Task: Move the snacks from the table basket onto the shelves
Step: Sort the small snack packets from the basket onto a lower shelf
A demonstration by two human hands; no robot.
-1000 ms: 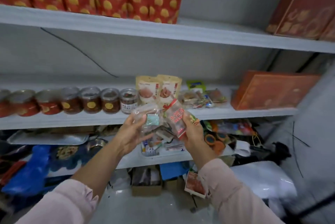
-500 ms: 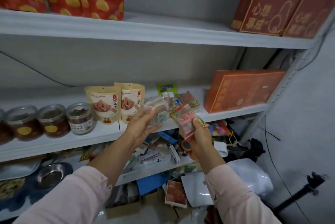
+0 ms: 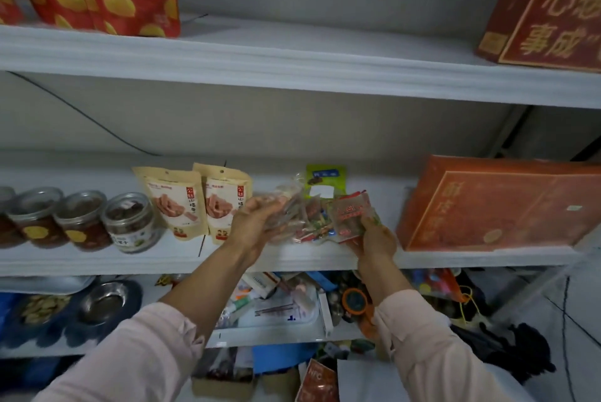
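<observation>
Two packets hover at the shelf (image 3: 97,258) lip: left hand (image 3: 252,226) grips a seemingly clear packet (image 3: 286,206), right hand (image 3: 377,240) pinches a red packet (image 3: 351,213); either could slide off.

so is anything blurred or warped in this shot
Head view: the left hand and its clear packet are motion-smeared, and the red packet is soft too; the jars read sharper; the shelf edges bow from the wide lens; lighting is dim and even.

- Dark red box (image 3: 549,11), above the orange box (image 3: 497,206): gold "心" and "事成".
- Tan pouches (image 3: 175,206), left of the orange box: vertical print starting "山".
- Reddish carton (image 3: 317,379), below and left of the orange box: "NFC".
</observation>
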